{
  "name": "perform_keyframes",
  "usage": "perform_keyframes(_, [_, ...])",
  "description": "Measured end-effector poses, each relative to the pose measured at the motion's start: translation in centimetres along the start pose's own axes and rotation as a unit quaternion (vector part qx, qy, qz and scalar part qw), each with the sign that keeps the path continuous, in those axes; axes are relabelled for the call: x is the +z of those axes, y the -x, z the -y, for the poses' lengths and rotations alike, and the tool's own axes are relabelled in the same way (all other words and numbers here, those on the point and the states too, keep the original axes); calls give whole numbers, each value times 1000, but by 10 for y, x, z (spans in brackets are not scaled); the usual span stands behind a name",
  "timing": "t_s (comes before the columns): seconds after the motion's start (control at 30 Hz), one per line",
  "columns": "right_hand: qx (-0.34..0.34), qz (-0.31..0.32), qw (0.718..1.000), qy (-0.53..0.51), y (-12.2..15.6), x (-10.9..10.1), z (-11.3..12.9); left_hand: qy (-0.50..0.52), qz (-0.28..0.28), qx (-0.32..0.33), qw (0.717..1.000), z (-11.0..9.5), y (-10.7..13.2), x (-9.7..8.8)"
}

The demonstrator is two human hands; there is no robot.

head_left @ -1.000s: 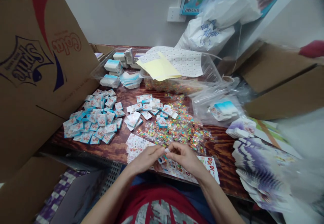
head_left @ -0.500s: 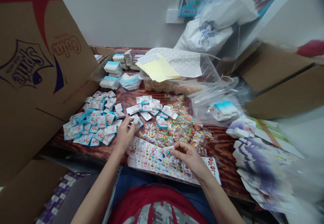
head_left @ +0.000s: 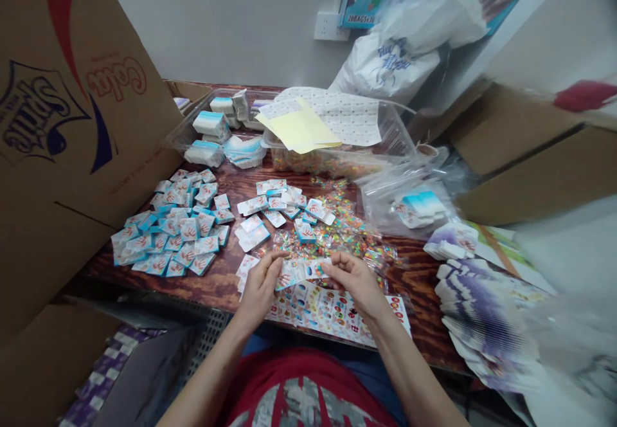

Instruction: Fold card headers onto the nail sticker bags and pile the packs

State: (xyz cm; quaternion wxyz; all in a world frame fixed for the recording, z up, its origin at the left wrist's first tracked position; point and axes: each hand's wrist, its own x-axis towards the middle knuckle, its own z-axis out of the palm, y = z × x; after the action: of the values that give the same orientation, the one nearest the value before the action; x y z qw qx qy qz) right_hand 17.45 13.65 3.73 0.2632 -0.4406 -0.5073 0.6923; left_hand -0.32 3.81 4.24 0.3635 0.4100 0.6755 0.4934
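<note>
My left hand [head_left: 263, 285] is closed on a small blue-and-white carton [head_left: 288, 275] with a red hand print. My right hand [head_left: 355, 279] pinches a small white sticker sheet [head_left: 314, 269] at the carton's right end. Whether the sheet is partly inside the carton I cannot tell; something colourful shows by the right fingertips. Printed sticker sheets [head_left: 332, 314] lie beneath both hands. Just beyond are clear packets of colourful candy [head_left: 332, 240] and a loose group of small cartons [head_left: 277, 203], some with flaps up.
Many similar cartons [head_left: 178, 227] are heaped at left beside a tall cardboard box [head_left: 53, 176]. Clear trays [head_left: 405, 131] stand at the back, with paper sheets [head_left: 357, 115] on top. Purple-and-white flat cartons [head_left: 482, 311] and a plastic bag [head_left: 380, 202] occupy the right.
My left hand has moved right from the carton group, bringing a carton to my right hand. The right hand still holds the sticker sheet, slightly higher. The view has shifted a little.
</note>
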Motion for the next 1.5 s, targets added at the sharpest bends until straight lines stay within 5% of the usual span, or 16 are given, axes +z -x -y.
perform_keyframes(0.23, [-17, -47, 998, -29, 5, -11, 9, -35, 83, 16, 996, 2, -1, -2])
perform_keyframes(0.47, [33, 12, 997, -66, 5, -14, 8, 63, 110, -63, 990, -6, 2, 3])
perform_keyframes(0.63, [33, 82, 996, -15, 6, -15, 3, 40, 154, -24, 987, -7, 3, 2])
perform_keyframes(0.77, [-6, 59, 998, 15, 4, -13, 0, 41, 191, -34, 980, -7, 2, 6])
perform_keyframes(1.0, [-145, 62, 981, 110, 2, -5, 0, 17, 194, -7, 981, -11, -1, 9])
perform_keyframes(1.23, [-35, 94, 995, 22, 5, -8, -4, -1, 236, 3, 972, -6, -3, 2])
perform_keyframes(1.5, [-125, 139, 971, 148, 1, -5, 5, 4, 195, -27, 980, -2, 2, 16])
